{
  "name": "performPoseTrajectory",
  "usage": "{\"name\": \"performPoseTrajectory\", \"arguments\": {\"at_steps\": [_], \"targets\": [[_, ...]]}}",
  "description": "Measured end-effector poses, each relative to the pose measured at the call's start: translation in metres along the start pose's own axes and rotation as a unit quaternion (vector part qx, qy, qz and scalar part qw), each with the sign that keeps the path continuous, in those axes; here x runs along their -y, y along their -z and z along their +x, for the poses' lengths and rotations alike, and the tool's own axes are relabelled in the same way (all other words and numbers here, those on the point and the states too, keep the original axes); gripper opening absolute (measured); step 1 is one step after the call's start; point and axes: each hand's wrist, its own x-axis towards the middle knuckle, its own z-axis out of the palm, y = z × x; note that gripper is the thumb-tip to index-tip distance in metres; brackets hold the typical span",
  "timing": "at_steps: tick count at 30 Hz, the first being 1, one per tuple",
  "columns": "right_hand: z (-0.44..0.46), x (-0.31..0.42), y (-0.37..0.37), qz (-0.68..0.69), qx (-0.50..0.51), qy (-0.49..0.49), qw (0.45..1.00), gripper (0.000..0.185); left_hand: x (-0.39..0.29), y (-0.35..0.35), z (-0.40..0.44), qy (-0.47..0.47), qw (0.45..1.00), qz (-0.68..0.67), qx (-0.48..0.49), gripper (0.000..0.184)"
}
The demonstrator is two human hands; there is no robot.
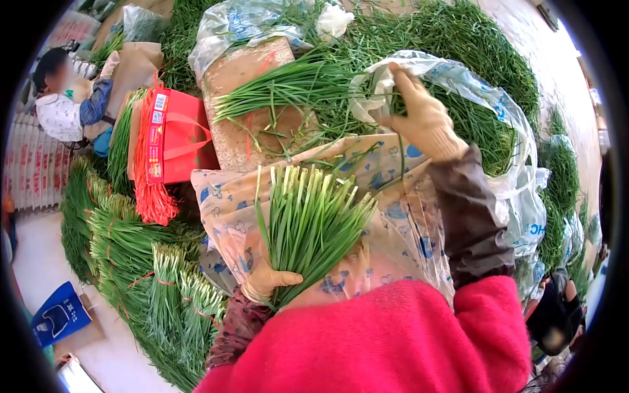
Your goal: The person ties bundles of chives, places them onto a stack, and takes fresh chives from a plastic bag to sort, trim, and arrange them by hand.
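Note:
My left hand (267,280), in a pale glove, is closed round the lower part of a bunch of green chives (311,216). The bunch lies over the patterned plastic apron on my lap, its pale cut ends fanned out away from me. My right hand (419,114), also gloved, is at the near left edge of a clear plastic bag (458,75) holding more greens. Its thumb and fingers are spread apart, with nothing seen gripped between them. Loose chives (282,88) lie across a patterned board (229,141) ahead of my lap.
Red ties hang by a red bag (183,137) at the left. Tied bundles (137,262) are stacked below it. A heap of loose greens (452,29) spreads behind the plastic bag. Another person (65,108) sits at upper left; part of someone (557,314) shows at lower right.

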Motion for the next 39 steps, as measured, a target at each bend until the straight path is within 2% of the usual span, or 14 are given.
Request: {"name": "performPoseTrajectory", "arguments": {"at_steps": [2, 4, 6, 11, 14, 18, 19, 22, 24, 26, 30, 32, 34, 39], "targets": [[-0.021, -0.008, 0.005, -0.007, 0.019, 0.027, 0.999, 0.081, 0.001, 0.003, -0.003, 0.004, 1.0, 0.001, -0.029, 0.099], [-0.045, -0.006, 0.013, 0.271, 0.236, -0.101, 0.928, 0.091, 0.001, 0.004, -0.006, 0.013, 0.999, -0.016, -0.045, 0.097], [-0.077, -0.012, -0.007, 0.342, 0.386, -0.127, 0.847, 0.102, 0.001, 0.007, -0.01, 0.033, 0.999, -0.013, -0.032, 0.093], [-0.116, 0.029, -0.071, 0.714, 0.309, -0.099, 0.62, 0.123, -0.019, -0.012, -0.004, 0.019, 1.0, 0.025, 0.0, 0.088], [-0.099, 0.058, -0.067, 0.78, 0.257, -0.123, 0.557, 0.125, -0.019, -0.014, -0.003, 0.044, 0.987, 0.153, 0.001, 0.081], [-0.076, 0.074, -0.057, 0.717, 0.275, -0.104, 0.632, 0.124, -0.023, -0.016, -0.003, 0.062, 0.951, 0.304, 0.019, 0.076], [-0.07, 0.073, -0.065, 0.68, 0.267, -0.062, 0.68, 0.104, -0.018, -0.011, 0.0, 0.095, 0.94, 0.324, 0.045, 0.076], [-0.065, 0.077, -0.062, 0.706, 0.346, -0.111, 0.608, 0.08, -0.016, -0.006, 0.001, 0.132, 0.936, 0.319, 0.074, 0.084], [-0.075, 0.083, -0.065, 0.738, 0.288, -0.138, 0.595, 0.06, -0.02, -0.013, -0.002, 0.132, 0.942, 0.298, 0.077, 0.092], [-0.073, 0.086, -0.054, 0.694, 0.291, -0.22, 0.62, 0.055, -0.025, -0.024, -0.004, -0.087, 0.949, 0.301, 0.03, 0.11], [-0.083, 0.087, -0.06, 0.519, 0.196, -0.197, 0.808, 0.041, -0.009, -0.006, 0.003, -0.047, 0.929, 0.364, 0.043, 0.114], [-0.083, 0.089, -0.063, 0.484, 0.153, -0.164, 0.846, 0.029, -0.006, -0.016, 0.006, 0.031, 0.961, 0.27, 0.045, 0.106], [-0.07, 0.083, -0.054, 0.387, 0.114, -0.006, 0.915, 0.023, -0.003, -0.016, 0.013, 0.103, 0.984, 0.143, 0.024, 0.106], [-0.049, 0.082, -0.05, 0.177, 0.098, 0.153, 0.967, 0.016, 0.052, 0.023, 0.036, 0.071, 0.992, 0.077, 0.074, 0.099]]}}
